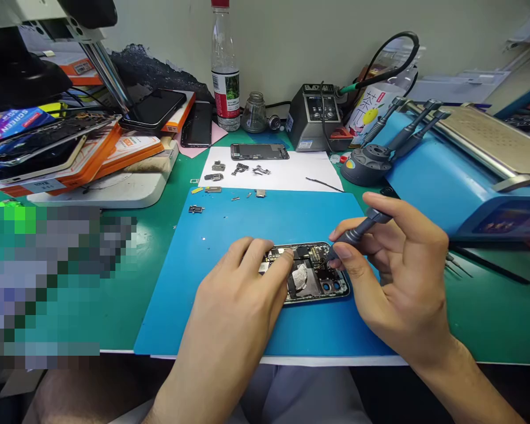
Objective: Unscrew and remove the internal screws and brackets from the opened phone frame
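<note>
An opened smartphone [311, 282] lies on the blue mat [176, 294], its circuit board and two camera lenses exposed. My left hand [242, 294] grips the phone's left end, thumb near the lower edge and fingers over the top. Upright at a slant, a dark precision screwdriver [357, 231] is pinched in my right hand [406, 277], with the index finger on its cap. Its tip meets the upper right part of the board; the exact contact point is hidden by my fingers. Small metal parts [196, 209] lie on the mat beyond the phone.
Behind the mat, white paper [300, 171] bears a phone screen [259, 152] and several small brackets. At right stand a screwdriver holder [366, 165] and a blue machine [446, 176]. A soldering station [313, 118] and water bottle [226, 88] stand at the back; stacked phone boxes [75, 171] at left.
</note>
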`<state>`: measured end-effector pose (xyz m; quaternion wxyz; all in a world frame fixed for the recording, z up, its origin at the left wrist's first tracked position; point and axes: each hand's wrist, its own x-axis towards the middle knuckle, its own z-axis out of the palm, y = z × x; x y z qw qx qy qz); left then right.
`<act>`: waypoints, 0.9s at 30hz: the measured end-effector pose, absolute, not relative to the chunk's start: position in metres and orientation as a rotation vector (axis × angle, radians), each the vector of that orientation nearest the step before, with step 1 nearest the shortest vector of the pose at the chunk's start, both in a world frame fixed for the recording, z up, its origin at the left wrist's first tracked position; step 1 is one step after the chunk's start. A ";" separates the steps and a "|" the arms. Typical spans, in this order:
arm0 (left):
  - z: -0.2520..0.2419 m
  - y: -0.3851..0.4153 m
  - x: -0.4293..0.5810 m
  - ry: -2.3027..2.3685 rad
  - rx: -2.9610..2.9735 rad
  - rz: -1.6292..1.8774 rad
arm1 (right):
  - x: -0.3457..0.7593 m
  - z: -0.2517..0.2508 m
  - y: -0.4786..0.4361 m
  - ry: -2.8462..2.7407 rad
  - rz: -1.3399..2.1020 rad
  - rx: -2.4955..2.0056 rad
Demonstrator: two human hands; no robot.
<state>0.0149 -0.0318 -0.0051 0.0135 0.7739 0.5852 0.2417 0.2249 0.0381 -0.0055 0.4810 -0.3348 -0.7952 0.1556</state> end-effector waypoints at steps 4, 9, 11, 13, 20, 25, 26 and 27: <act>-0.005 -0.032 0.015 1.813 2.414 0.756 | 0.226 -0.004 0.037 -1.943 0.305 -0.849; -0.006 -0.030 0.014 1.824 2.431 0.759 | 0.228 0.000 0.037 -1.904 0.171 -0.858; -0.006 -0.030 0.014 1.824 2.431 0.762 | 0.228 0.001 0.039 -1.857 0.057 -0.829; -0.006 -0.030 0.014 1.819 2.427 0.761 | 0.228 0.003 0.041 -1.860 0.005 -0.796; -0.005 -0.031 0.015 1.808 2.423 0.756 | 0.227 0.006 0.046 -1.822 0.121 -0.707; -0.006 -0.031 0.016 1.815 2.407 0.768 | 0.227 0.007 0.046 -1.819 0.162 -0.679; -0.006 -0.031 0.016 1.812 2.410 0.766 | 0.227 0.007 0.046 -1.827 0.131 -0.661; -0.006 -0.032 0.016 1.809 2.412 0.765 | 0.227 0.008 0.046 -1.843 0.121 -0.661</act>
